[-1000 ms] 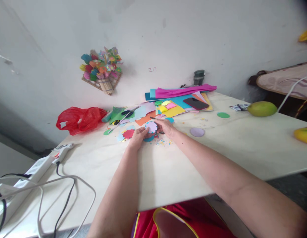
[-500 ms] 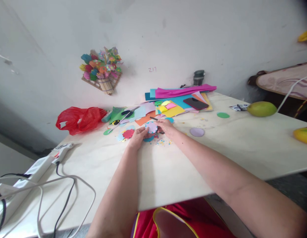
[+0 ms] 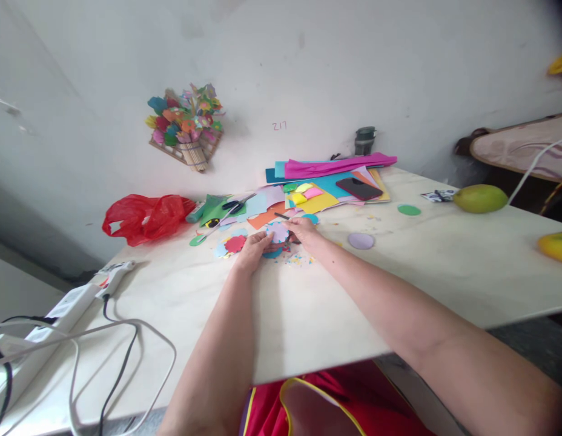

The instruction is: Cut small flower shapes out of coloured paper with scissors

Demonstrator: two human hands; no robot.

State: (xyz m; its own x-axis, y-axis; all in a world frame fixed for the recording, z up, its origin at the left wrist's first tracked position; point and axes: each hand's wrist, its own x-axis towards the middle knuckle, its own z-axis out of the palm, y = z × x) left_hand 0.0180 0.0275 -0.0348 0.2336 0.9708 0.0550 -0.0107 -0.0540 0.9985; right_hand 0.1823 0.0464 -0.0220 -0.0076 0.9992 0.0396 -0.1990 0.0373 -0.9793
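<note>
Pinching one blue-edged lilac paper flower over the surface is the left hand, thumb on top; the right hand, just right of the flower, has its fingers curled on a slim dark tool, mostly hidden from my remote view. I list, left of the flower, one red paper flower and, farther left, one red plastic bag; right of it, one lilac disc; beyond it to the right, one phone.
</note>
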